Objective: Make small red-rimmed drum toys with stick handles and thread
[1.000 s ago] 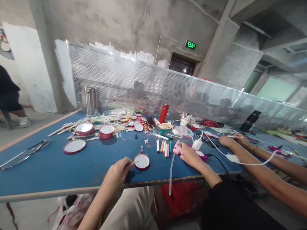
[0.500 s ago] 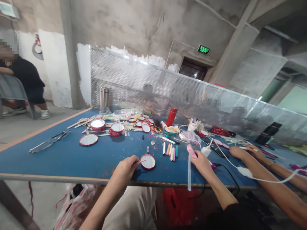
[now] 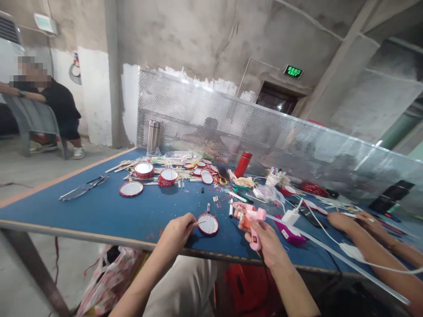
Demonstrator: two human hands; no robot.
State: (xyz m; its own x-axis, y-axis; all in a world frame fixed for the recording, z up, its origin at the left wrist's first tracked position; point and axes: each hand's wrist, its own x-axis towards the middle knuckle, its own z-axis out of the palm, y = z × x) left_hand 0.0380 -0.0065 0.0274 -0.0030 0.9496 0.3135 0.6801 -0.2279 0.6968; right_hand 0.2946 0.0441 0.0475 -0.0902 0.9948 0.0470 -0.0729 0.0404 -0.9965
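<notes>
Pinched in my left hand (image 3: 181, 229) is a thin stick (image 3: 200, 222), its tip over a small round red-rimmed mirror (image 3: 208, 224) lying near the table's front edge. A short stick piece (image 3: 208, 208) stands at the mirror's far rim. My right hand (image 3: 262, 240) is wrapped round the handle of a pink glue gun (image 3: 253, 215), held above the table to the right of the mirror with its nozzle to the left. From its back a long clear glue stick (image 3: 343, 259) sticks out to the lower right. Several markers (image 3: 231, 208) lie partly hidden behind the gun.
More red-rimmed mirrors (image 3: 131, 189), loose wooden sticks and a red bottle (image 3: 243, 164) are spread along the back. Glasses (image 3: 84, 187) lie at left. A purple box (image 3: 292, 233), white cables and a co-worker's hands (image 3: 343, 221) are at right.
My right hand has turned the glue gun so that its nozzle points left and the glue stick trails right. My left hand stays by the mirror. The camera view has shifted slightly.
</notes>
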